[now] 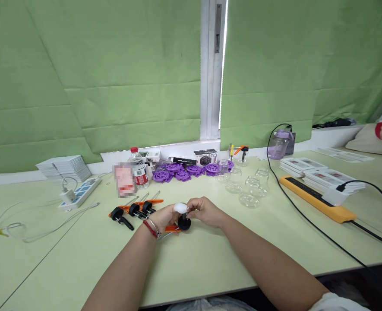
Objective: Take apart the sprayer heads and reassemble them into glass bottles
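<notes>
Near the front middle of the table, my left hand (165, 217) is closed round a black and orange tool (184, 223) with a round black cap and a metal rod. A white oval piece (181, 208) shows at its fingers; whether it is part of the tool I cannot tell. My right hand (205, 211) pinches at the tool's upper end from the right, its fingertips partly hidden. Left of my hands lie several similar black and orange tools (135, 210) with metal rods.
Purple discs (183, 175) lie at the back beside a red-capped bottle (140, 169). Clear glass jars (252, 185) stand right of centre. Further right are a yellow power strip (317, 199), a black cable and stacked cards (333, 179). A white power strip (80, 194) lies left.
</notes>
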A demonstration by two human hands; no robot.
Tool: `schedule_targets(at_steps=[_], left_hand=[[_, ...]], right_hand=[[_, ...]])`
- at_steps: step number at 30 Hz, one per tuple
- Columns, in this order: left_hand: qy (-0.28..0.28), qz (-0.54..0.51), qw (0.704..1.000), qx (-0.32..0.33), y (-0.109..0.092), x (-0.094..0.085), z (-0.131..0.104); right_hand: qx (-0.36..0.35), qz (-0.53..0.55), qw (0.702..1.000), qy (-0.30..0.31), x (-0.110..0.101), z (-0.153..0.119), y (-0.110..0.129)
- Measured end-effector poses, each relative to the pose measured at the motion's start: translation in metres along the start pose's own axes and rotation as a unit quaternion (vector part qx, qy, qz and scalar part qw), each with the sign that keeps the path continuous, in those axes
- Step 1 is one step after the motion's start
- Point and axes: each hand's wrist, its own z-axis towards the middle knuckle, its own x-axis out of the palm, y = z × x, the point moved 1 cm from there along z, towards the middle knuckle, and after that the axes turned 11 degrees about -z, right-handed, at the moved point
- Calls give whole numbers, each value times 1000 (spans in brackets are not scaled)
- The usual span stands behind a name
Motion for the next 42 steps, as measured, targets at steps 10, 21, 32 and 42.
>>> schedule_targets(at_steps=[10,21,32,42], left_hand=[[-15,14,1000,-12,-1,1,-2],[-2,5,1000,1,-3,4,-3],[15,-9,1000,-4,-1,-1,0],[2,-12,1000,-8,-1,2,-1]], right_hand=[[-12,-16,1000,-6,0,0,-1],[6,-27,999,-17,1,-1,-2],[-1,-43,999,-20,2,-2,-2],[10,-13,1000,-20,6,-3,4]])
